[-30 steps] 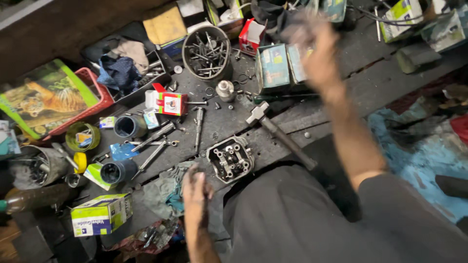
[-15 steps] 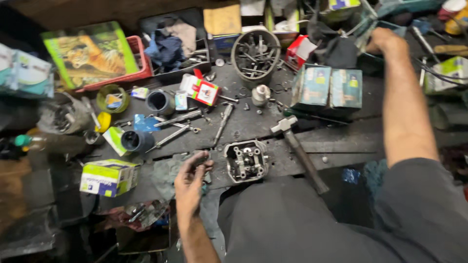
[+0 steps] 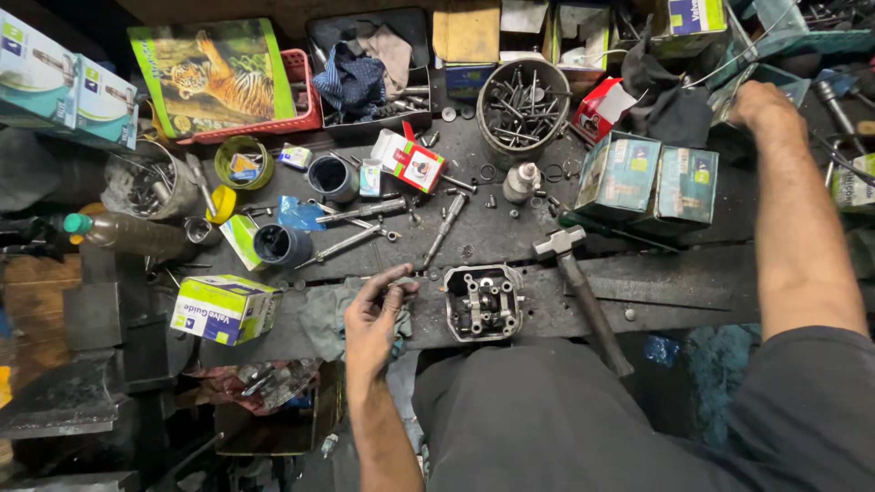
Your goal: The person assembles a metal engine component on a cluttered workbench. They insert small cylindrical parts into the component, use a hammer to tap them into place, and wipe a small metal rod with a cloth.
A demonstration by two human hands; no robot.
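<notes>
The left hand (image 3: 372, 321) is rested on a grey-green rag (image 3: 330, 315) at the near edge of the dark, oily workbench (image 3: 674, 278), its fingers half curled and pinched lightly on the cloth rather than clenched. Just to its right, apart from the fingers, a small engine cylinder head (image 3: 483, 302) is set flat with its valve springs facing up. The right hand (image 3: 764, 103) is stretched far across the bench to the back right corner, beside a dark cloth (image 3: 670, 109) and behind two teal cartons (image 3: 652, 180); whether its fingers are closed on anything cannot be told, since they are turned away from the camera. A hammer (image 3: 583, 292) is laid slantwise just right of the cylinder head, and a round tin of bolts (image 3: 522, 105), loose spanners (image 3: 365, 211) and a small spouted bottle (image 3: 520, 181) are scattered between. As a judgement, the far reach is best made slowly, with the forearm kept above the cartons so that neither is knocked. The body's weight is well steadied through the left hand on the rag, and that rag should be held flat so nothing is dragged off the edge. The cylinder head is best left untouched and level, so that no grit is shaken into the open valve gear.
</notes>
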